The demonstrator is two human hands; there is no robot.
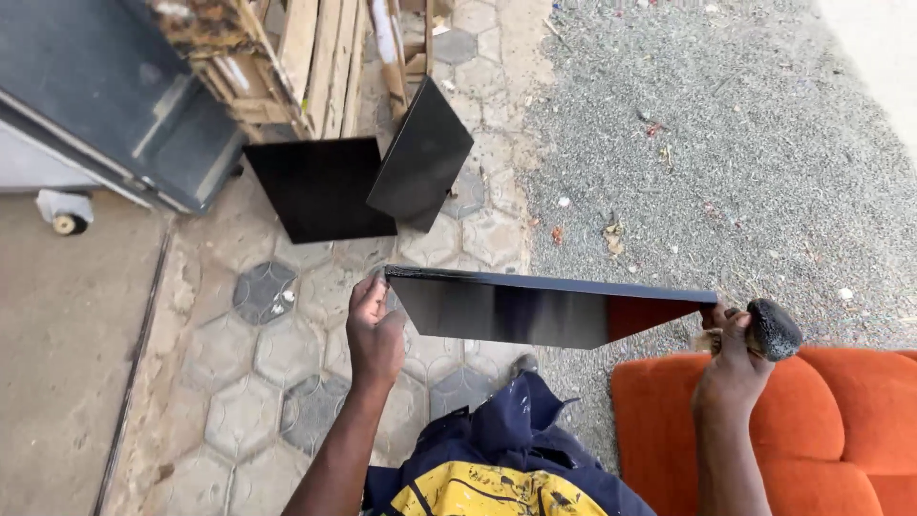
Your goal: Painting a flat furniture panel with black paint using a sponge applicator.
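Observation:
I hold a long black glossy panel (516,304) edge-up in front of me. My left hand (373,330) grips its left end, fingers wrapped over the top corner. At the panel's right end is my right hand (734,358), which also holds a hammer with a dark rounded head (772,330) and a wooden handle. The panel hangs above the paving and the near corner of an orange cushion (812,420). My dark blue and yellow work clothes (487,459) fill the bottom of the view.
Two more black panels (320,186) (420,153) lean on the hexagonal paving against a stack of wooden slats (315,57). A dark cabinet on a small castor (67,222) stands at the upper left. Grey gravel (726,143) covers the right side.

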